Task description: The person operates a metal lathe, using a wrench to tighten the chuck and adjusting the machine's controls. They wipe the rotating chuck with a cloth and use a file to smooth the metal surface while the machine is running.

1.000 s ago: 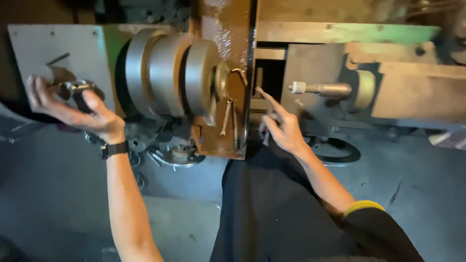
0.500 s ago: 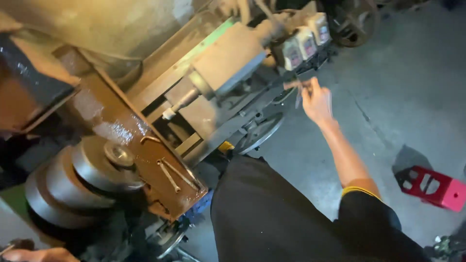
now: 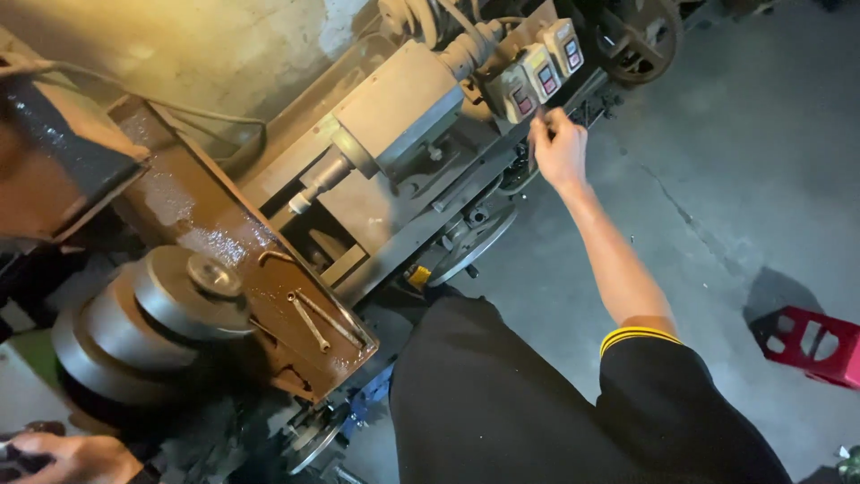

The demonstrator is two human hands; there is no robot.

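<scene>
Near the person, at 7 o'clock, the left hand point(image 3: 76, 457) sits at the picture's low corner, by the stepped pulley point(image 3: 148, 314). It was up on a dark knob a second ago. Now its fingers curl, maybe around something dark, but I cannot tell for sure.

On the rusty tray point(image 3: 296, 318) two thin wrenches point(image 3: 322, 321) lie side by side.

Farther off, at 1 o'clock, the right hand point(image 3: 557, 148) has moved from the middle of the old lathe point(image 3: 394, 116) out to the switch boxes point(image 3: 536, 70). Its fingers are bunched, tips just under the boxes, holding nothing. So the work now looks to be at the switches.

A red stool point(image 3: 811, 345) stands on the floor at 4 o'clock.
</scene>
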